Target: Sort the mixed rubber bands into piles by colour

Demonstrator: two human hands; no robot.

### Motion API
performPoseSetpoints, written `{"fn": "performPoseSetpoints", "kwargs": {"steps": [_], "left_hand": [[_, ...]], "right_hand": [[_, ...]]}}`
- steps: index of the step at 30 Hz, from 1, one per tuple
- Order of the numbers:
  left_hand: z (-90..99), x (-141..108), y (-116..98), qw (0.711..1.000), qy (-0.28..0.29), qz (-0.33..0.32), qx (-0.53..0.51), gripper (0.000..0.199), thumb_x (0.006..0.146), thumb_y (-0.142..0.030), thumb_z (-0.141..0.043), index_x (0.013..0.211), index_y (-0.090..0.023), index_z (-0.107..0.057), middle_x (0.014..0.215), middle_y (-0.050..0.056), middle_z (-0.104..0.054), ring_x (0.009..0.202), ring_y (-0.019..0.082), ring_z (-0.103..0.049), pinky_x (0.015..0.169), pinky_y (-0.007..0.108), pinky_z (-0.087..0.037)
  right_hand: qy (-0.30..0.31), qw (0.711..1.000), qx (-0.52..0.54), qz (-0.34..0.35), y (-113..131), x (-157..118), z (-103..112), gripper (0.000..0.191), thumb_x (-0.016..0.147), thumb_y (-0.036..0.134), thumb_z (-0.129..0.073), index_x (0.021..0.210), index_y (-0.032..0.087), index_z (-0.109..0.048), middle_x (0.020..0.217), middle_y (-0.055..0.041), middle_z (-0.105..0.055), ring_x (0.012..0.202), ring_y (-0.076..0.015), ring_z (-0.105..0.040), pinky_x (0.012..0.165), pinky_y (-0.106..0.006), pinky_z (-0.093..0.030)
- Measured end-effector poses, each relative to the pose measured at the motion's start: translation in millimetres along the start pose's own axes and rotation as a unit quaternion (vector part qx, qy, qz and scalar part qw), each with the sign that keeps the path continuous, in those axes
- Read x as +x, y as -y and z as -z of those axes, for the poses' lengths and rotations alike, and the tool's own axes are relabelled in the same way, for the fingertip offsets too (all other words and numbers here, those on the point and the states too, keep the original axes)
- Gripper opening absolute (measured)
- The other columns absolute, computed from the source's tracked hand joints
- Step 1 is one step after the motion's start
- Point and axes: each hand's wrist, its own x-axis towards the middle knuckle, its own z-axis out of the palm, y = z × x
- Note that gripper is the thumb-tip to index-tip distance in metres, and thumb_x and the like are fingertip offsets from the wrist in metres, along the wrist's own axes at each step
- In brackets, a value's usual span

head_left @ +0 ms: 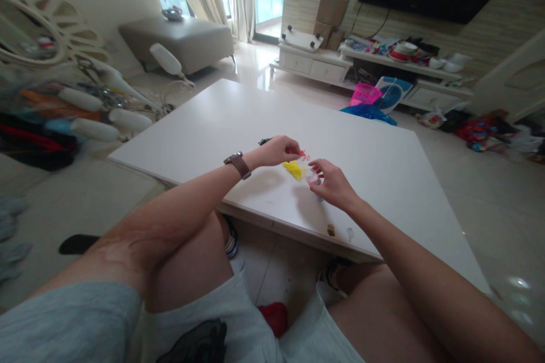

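Observation:
On the white table, my left hand (281, 151), with a watch on its wrist, is closed with the fingertips pinched together. What they hold, if anything, is too small to make out. Just past those fingertips lie small red loops (304, 155). A pile of thin yellow strands or bands (293, 169) sits below and between the hands. My right hand (334, 182) is curled around a small clear container (312, 176) with something pinkish in it, thumb and fingers on its sides. Part of a black pile (264, 140) shows behind my left hand.
Near the front edge of the white table (361, 153) lie a small yellow and dark figure (331, 230) and a clear scrap (349, 233). Beyond the table stand a pink basket (365, 94) and a TV cabinet (313, 65). A padded bench (183, 39) is at back left.

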Motion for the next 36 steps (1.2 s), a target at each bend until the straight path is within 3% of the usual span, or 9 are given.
{"fn": "performPoseSetpoints", "kwargs": {"steps": [4,7,10,14,19,22,25,32,36], "left_hand": [[38.6,-7.9,40.6,0.986,0.016,0.125,0.113,0.018,0.073,-0.024,-0.068,0.085,-0.014,-0.077,0.078,0.005,-0.072,0.070,0.015,-0.060,0.069,0.026,-0.046],[57.7,-20.7,69.3,0.962,0.058,0.204,0.175,0.019,0.064,-0.026,-0.076,0.080,-0.016,-0.076,0.081,0.005,-0.073,0.069,0.016,-0.060,0.066,0.024,-0.045],[61.0,-31.4,90.4,0.943,0.103,0.265,0.175,0.032,0.057,-0.032,-0.082,0.084,-0.018,-0.075,0.078,0.005,-0.073,0.067,0.016,-0.059,0.062,0.023,-0.044],[49.7,-38.3,103.6,0.919,0.136,0.328,0.173,0.052,0.051,-0.039,-0.087,0.096,-0.016,-0.074,0.071,0.006,-0.071,0.063,0.018,-0.062,0.060,0.024,-0.045],[31.3,-37.1,96.3,0.891,0.152,0.315,0.290,0.056,0.058,-0.043,-0.083,0.106,-0.016,-0.074,0.094,0.010,-0.077,0.086,0.024,-0.070,0.072,0.025,-0.049],[23.5,-33.9,90.4,0.897,0.127,0.291,0.308,0.059,0.062,-0.034,-0.081,0.117,-0.016,-0.070,0.106,0.010,-0.076,0.097,0.024,-0.069,0.076,0.024,-0.049],[18.7,-30.8,90.1,0.916,0.102,0.267,0.280,0.048,0.068,-0.024,-0.076,0.115,-0.015,-0.070,0.101,0.008,-0.077,0.089,0.021,-0.070,0.073,0.022,-0.048],[14.2,-25.2,92.5,0.946,0.083,0.220,0.223,0.008,0.074,-0.022,-0.070,0.076,-0.016,-0.073,0.078,0.006,-0.075,0.074,0.019,-0.066,0.066,0.024,-0.045],[14.1,-22.3,88.0,0.949,0.119,0.209,0.202,0.012,0.070,-0.013,-0.064,0.060,-0.016,-0.067,0.061,0.005,-0.068,0.063,0.017,-0.061,0.061,0.026,-0.041]], "right_hand": [[-0.002,1.000,-0.002,0.000,-0.6,-0.6,1.7,0.044,0.068,0.006,-0.063,0.109,0.020,-0.061,0.101,-0.0061,-0.065,0.091,-0.0212,-0.065,0.082,-0.035,-0.057],[0.002,1.000,-0.001,0.000,-0.7,-1.1,3.0,0.044,0.067,0.006,-0.063,0.109,0.020,-0.061,0.101,-0.0059,-0.065,0.092,-0.0212,-0.065,0.082,-0.035,-0.057],[0.004,1.000,0.001,-0.002,-0.8,-1.6,3.7,0.044,0.067,0.005,-0.063,0.109,0.020,-0.061,0.102,-0.0062,-0.065,0.092,-0.0211,-0.065,0.082,-0.035,-0.057],[0.005,1.000,-0.001,-0.003,-0.4,-1.4,3.7,0.044,0.068,0.005,-0.064,0.109,0.019,-0.062,0.102,-0.0064,-0.065,0.092,-0.0210,-0.065,0.082,-0.034,-0.057],[0.004,1.000,0.002,0.006,-2.3,0.5,1.7,0.042,0.068,0.006,-0.063,0.108,0.019,-0.062,0.101,-0.0057,-0.065,0.090,-0.0208,-0.065,0.081,-0.035,-0.057],[0.005,1.000,0.003,0.011,-3.6,1.7,0.2,0.041,0.068,0.006,-0.064,0.108,0.019,-0.062,0.101,-0.0059,-0.065,0.090,-0.0209,-0.065,0.080,-0.035,-0.057],[0.008,1.000,0.002,0.011,-3.6,2.1,-0.3,0.041,0.068,0.007,-0.064,0.107,0.019,-0.062,0.101,-0.0060,-0.064,0.090,-0.0210,-0.065,0.080,-0.035,-0.058],[0.015,1.000,-0.003,0.011,-5.6,0.7,-0.7,0.040,0.070,0.008,-0.064,0.107,0.020,-0.062,0.102,-0.0058,-0.064,0.089,-0.0207,-0.065,0.080,-0.035,-0.058],[0.012,1.000,-0.004,0.008,-5.1,0.3,0.5,0.039,0.070,0.008,-0.064,0.107,0.020,-0.062,0.101,-0.0058,-0.064,0.088,-0.0203,-0.065,0.079,-0.035,-0.058]]}}
